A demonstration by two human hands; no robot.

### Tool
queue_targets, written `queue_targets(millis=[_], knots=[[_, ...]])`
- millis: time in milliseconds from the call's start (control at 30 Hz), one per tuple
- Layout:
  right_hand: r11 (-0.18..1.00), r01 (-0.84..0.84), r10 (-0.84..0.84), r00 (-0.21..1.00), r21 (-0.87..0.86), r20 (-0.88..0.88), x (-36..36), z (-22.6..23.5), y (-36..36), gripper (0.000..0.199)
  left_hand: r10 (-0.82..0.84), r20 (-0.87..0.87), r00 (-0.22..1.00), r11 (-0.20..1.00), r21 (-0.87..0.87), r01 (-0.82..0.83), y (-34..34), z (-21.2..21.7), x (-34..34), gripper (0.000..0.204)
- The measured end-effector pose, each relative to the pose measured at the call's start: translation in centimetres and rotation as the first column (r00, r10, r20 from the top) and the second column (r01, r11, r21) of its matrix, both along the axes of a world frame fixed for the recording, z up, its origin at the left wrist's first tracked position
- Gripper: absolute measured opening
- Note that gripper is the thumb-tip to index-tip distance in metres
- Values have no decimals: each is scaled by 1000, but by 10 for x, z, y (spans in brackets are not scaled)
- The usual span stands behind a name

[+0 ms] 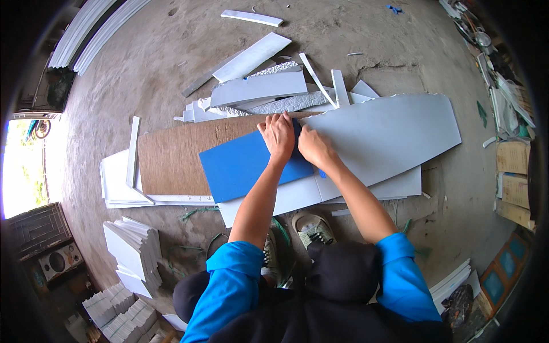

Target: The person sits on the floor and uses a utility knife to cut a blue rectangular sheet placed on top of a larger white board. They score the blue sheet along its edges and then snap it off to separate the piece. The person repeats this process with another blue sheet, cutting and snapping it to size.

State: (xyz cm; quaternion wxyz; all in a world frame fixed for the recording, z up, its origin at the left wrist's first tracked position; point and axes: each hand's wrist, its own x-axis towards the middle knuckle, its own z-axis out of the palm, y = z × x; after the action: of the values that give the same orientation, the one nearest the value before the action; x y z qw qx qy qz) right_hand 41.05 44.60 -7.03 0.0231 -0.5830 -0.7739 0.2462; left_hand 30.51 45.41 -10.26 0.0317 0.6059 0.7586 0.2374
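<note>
My left hand (279, 136) lies with its fingers stretched out on the right end of a blue rectangular board (240, 163), pressing it down. Beside it, my right hand (315, 147) is closed at the board's right edge, knuckles forward. What it grips is mostly hidden; a small blue end (322, 174) shows below the palm. Under the blue board are a brown wooden board (174, 157) on the left and a large white foam sheet (389, 137) on the right, its far edge rough. Another white sheet (269, 206) pokes out at the near side.
Beyond the boards lie white offcuts (257, 91) and loose strips (251, 17) on the concrete floor (148, 68). Stacked white pieces (132, 251) stand at the near left, with white blocks (123, 311) behind. Green string (197, 214) lies by my feet. Clutter (506, 103) lines the right side.
</note>
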Motion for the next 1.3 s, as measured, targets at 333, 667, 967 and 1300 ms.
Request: queue_targets(millis=[333,667,967,1300], knots=[[932,30,-27,1000,-360,14,55,17,-116,23,3,-11,1000,1000,16,-3,-1,-3,0,36],[992,-48,53,998,-119,34,60,75,-76,23,32,-9,999,999,-24,-32,3,6,-10,37],[975,60,-54,998,214,-34,3,8,-11,22,46,35,998,997,67,-49,7,1,-7,38],[992,71,-68,997,104,-28,-11,-4,0,14,23,89,996,999,-26,-21,5,4,-7,41]])
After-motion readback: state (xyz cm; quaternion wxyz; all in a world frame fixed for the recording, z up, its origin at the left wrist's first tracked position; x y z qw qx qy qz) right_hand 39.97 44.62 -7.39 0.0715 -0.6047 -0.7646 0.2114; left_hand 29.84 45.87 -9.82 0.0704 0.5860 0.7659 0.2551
